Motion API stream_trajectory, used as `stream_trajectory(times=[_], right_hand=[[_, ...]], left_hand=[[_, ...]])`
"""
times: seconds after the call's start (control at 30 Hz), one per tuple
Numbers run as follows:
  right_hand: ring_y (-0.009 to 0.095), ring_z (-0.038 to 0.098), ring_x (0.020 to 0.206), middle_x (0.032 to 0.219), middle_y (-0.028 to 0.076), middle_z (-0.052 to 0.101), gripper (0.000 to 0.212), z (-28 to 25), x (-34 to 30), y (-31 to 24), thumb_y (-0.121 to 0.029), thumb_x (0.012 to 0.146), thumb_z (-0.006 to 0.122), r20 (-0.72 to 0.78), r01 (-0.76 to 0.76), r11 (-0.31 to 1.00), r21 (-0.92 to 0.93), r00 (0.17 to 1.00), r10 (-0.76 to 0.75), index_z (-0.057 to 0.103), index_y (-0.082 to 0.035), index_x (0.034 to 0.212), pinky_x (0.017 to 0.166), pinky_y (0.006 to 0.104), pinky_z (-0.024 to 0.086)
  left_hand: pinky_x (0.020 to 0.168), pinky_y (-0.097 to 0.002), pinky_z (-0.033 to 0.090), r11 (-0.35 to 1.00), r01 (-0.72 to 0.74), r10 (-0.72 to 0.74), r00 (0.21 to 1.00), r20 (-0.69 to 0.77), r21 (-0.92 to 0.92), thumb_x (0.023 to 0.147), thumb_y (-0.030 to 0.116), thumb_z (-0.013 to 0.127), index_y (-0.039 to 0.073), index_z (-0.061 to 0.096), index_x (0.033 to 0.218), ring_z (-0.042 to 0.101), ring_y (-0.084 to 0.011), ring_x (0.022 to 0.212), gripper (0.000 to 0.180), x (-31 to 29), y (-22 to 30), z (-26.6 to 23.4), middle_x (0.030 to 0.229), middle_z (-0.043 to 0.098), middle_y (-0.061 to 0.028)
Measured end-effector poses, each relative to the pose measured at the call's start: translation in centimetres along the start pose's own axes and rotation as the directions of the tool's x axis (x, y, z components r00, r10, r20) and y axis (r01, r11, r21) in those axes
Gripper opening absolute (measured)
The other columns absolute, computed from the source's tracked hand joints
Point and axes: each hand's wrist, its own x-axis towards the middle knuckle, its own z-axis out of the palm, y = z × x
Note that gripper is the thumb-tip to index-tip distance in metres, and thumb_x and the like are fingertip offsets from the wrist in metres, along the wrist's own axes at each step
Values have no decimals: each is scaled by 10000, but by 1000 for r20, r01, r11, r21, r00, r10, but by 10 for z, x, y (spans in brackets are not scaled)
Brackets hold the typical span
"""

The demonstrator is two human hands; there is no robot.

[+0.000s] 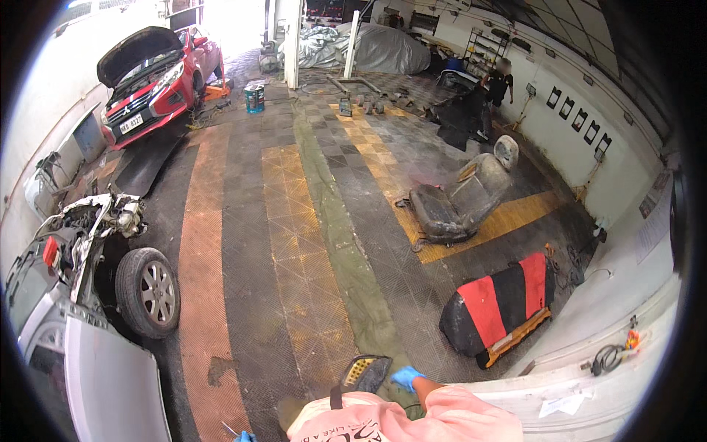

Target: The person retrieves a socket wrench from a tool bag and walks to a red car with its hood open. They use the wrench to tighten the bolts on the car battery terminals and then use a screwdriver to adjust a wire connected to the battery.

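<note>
My right hand (406,378), in a blue glove, hangs low beside my pink shirt (368,420), fingers loosely apart and nothing visible in them. Just left of it is a black shoe-like shape (367,373) with a yellow dotted panel. At the bottom edge, my left hand (245,437), also blue-gloved, is mostly cut off. A thin metal tool (230,428) sticks out from its fingers; its kind is too small to make out.
Left are a wheel (157,293), stripped car parts (96,228) and a silver panel (110,383). A red car (151,92) has its hood up. A green cloth strip (335,250) crosses the tiles. Right stand a worn seat (449,206) and red-black seat back (501,306). A person (498,92) stands farther back.
</note>
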Motion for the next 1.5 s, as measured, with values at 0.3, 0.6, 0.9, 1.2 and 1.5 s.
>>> stream_trajectory(times=[0.3,0.6,0.9,1.2,1.5], right_hand=[[305,700,951,1065,162,735,373,-243,138,-282,-360,838,682,-261,138,883,448,965,-19,746,-48,1032,868,409,541],[337,696,999,1126,170,725,374,-232,282,-356,-403,839,621,-59,92,974,-209,993,-106,767,-133,1053,903,440,536],[352,686,1054,1145,193,713,438,-398,414,-558,-419,807,603,-110,-95,989,114,988,107,752,-116,1086,906,496,526],[347,661,1090,1188,169,697,394,-724,553,-793,-352,878,603,-418,301,923,241,890,-181,725,-79,1134,961,433,519],[317,696,862,916,149,734,243,-814,693,-903,-312,878,609,-139,314,704,-637,851,-506,757,-123,913,791,466,539]], left_hand=[[473,-336,360,997,72,-67,991,-118,36,977,337,571,151,557,692,446,-156,499,341,194,123,10,588,507,5],[484,-353,386,995,87,-88,996,27,53,970,360,578,136,581,702,479,-169,520,349,452,374,29,602,521,3],[647,-420,518,982,32,-42,998,48,184,985,318,575,61,656,994,614,-245,745,269,725,615,88,789,626,-90],[479,-389,459,970,50,-53,999,8,237,938,258,551,84,600,852,544,-216,531,200,878,760,150,649,571,-71],[484,-383,487,993,49,-38,995,-97,108,905,179,620,-9,629,962,571,-192,576,197,1000,971,232,710,596,-74]])
